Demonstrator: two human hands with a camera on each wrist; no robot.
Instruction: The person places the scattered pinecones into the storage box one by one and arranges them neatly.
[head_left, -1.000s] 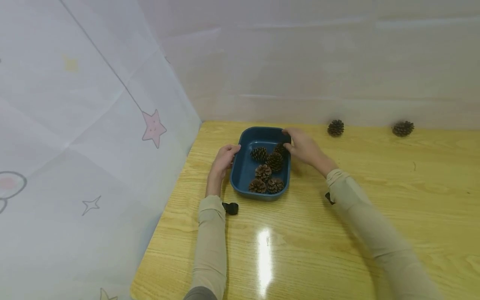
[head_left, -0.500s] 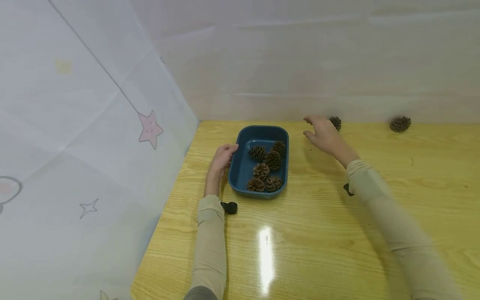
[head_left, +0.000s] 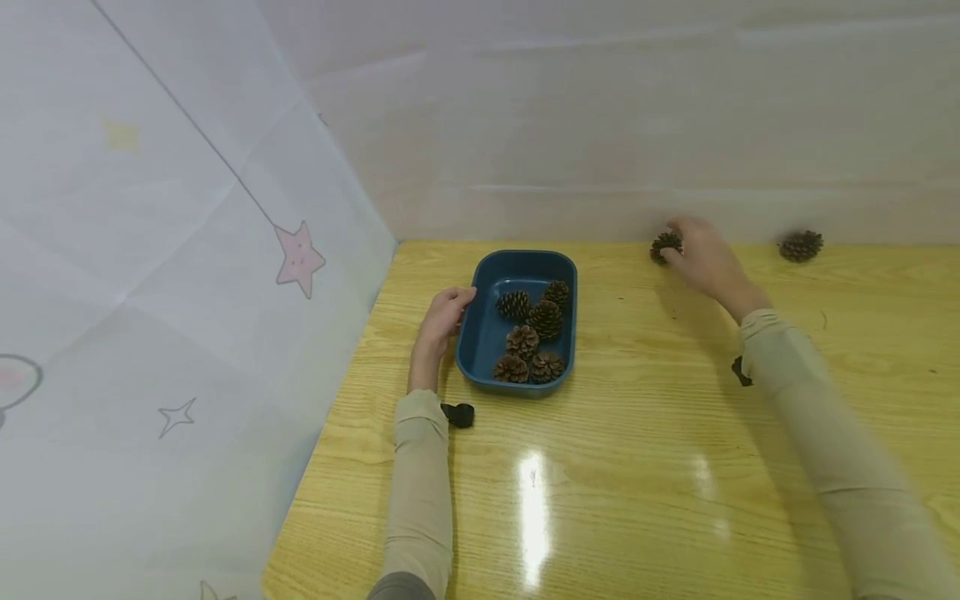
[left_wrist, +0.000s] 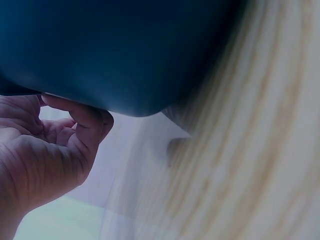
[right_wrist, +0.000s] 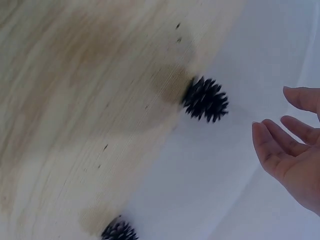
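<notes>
A blue plastic tub (head_left: 468, 367) stands on the wooden table with several brown pine cones (head_left: 545, 320) inside. My left hand (head_left: 444, 315) holds its left side, thumb at the rim. In the left wrist view, the left hand's bent fingers (left_wrist: 87, 120) lie against the outside of the tub. At the back edge of the table, my right hand (head_left: 705, 257) reaches around a loose pine cone (head_left: 664, 248), thumb and fingers spread. The right wrist view shows this hand's fingers (right_wrist: 272, 147) apart from a dark pine cone (right_wrist: 205, 99).
Another pine cone (head_left: 801, 246) lies farther right along the back edge of the table (head_left: 600, 467). A pale wall covering (head_left: 600, 125) rises behind the table, and a patterned sheet (head_left: 187, 333) hangs to the left.
My right hand has left the tub's right rim and moved right to the loose pine cone at the back. The left hand has stayed on the tub.
</notes>
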